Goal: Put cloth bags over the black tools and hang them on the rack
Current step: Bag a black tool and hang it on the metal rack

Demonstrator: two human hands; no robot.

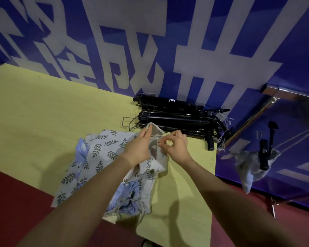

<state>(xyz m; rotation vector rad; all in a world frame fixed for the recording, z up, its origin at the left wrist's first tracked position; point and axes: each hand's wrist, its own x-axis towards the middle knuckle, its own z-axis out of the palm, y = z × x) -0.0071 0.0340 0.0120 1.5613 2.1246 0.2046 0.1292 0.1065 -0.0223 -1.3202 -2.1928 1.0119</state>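
Note:
A pile of leaf- and flower-printed cloth bags (pixel 103 157) lies on the yellow-green table (pixel 43 113). My left hand (pixel 139 147) and my right hand (pixel 177 147) both pinch the rim of a beige cloth bag (pixel 157 130) on top of the pile. Just behind it, several black folded tools (pixel 177 118) are stacked against the wall. To the right, one black tool (pixel 265 154) in a grey cloth bag (pixel 248 168) hangs by strings from the rack (pixel 292 94).
A blue wall with large white characters (pixel 150 41) stands right behind the table. Wire hooks (pixel 128 122) stick out of the tool stack. Red floor (pixel 16 202) lies in front of and to the right of the table.

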